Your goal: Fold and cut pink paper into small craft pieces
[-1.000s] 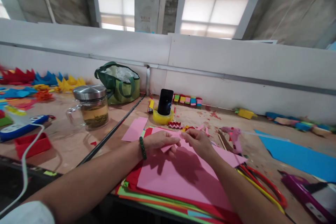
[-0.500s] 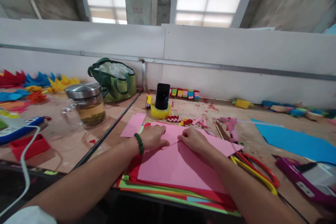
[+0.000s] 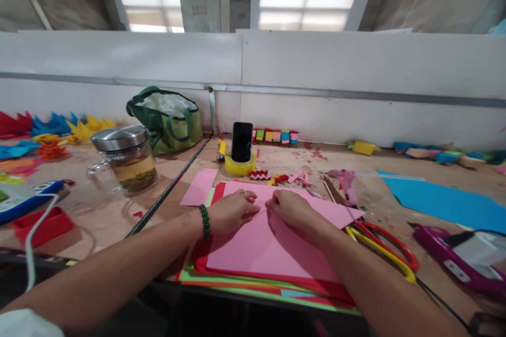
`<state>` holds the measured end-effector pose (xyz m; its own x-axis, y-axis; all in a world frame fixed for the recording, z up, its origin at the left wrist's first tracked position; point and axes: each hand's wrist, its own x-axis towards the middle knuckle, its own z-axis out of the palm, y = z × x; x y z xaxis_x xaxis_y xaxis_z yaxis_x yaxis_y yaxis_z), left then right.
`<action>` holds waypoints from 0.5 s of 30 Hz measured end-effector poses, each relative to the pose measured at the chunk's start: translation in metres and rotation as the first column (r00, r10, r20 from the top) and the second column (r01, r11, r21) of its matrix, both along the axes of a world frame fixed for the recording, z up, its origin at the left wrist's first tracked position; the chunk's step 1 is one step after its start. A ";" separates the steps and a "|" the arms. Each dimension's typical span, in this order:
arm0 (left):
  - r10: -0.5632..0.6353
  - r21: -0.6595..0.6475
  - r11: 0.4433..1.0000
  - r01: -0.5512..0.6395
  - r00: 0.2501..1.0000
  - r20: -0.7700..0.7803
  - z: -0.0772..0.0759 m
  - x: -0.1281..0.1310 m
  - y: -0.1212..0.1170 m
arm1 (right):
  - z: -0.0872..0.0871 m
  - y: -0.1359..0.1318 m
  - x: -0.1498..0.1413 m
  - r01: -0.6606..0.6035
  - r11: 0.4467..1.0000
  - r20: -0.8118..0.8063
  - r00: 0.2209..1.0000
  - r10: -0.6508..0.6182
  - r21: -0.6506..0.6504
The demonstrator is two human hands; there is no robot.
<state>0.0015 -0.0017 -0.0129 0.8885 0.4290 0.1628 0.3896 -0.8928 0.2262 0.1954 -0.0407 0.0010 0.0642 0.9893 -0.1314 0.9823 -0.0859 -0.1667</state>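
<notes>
Both my hands rest over a stack of coloured paper, on its top pink paper [image 3: 272,253]. My left hand [image 3: 231,211], with a green bead bracelet [image 3: 204,221] at the wrist, has its fingers bent and the thumb close to them at the paper. My right hand [image 3: 290,211] is closed, fingertips pinched on pink paper beside the left fingertips. A thin paper edge runs between the two hands; I cannot tell whether it is a fold or a separate strip. Red, green and orange sheets show under the pink.
Scissors [image 3: 389,253] with red and yellow handles and a pink glue gun [image 3: 347,184] lie right. A phone [image 3: 242,142] leans in a yellow tape roll [image 3: 239,167] behind. A glass tea mug [image 3: 132,168] and green bag [image 3: 174,126] stand left; blue paper [image 3: 446,197] lies right.
My left hand has moved slightly right, its fingers drawing in closer to my right hand. The right hand stays almost in place. The view has shifted a little.
</notes>
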 end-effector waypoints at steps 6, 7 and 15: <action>-0.075 0.043 0.996 0.075 0.997 0.006 -0.008 -0.006 -0.002 | 0.003 0.000 0.001 -0.009 1.000 0.046 0.999 0.010 -0.021; -0.073 0.052 0.996 0.073 0.997 -0.002 -0.008 -0.007 -0.004 | 0.003 0.000 0.001 -0.006 1.000 0.054 0.999 0.007 -0.023; -0.034 -0.072 0.997 0.030 0.998 -0.044 -0.014 -0.019 -0.008 | 0.003 0.004 0.002 -0.009 0.999 0.086 0.996 0.013 -0.048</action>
<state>-0.0179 -0.0100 -0.0269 0.9077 0.4094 0.0925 0.3723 -0.8871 0.2729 0.1977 -0.0367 0.0044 0.0668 0.9827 -0.1730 0.9937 -0.0812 -0.0774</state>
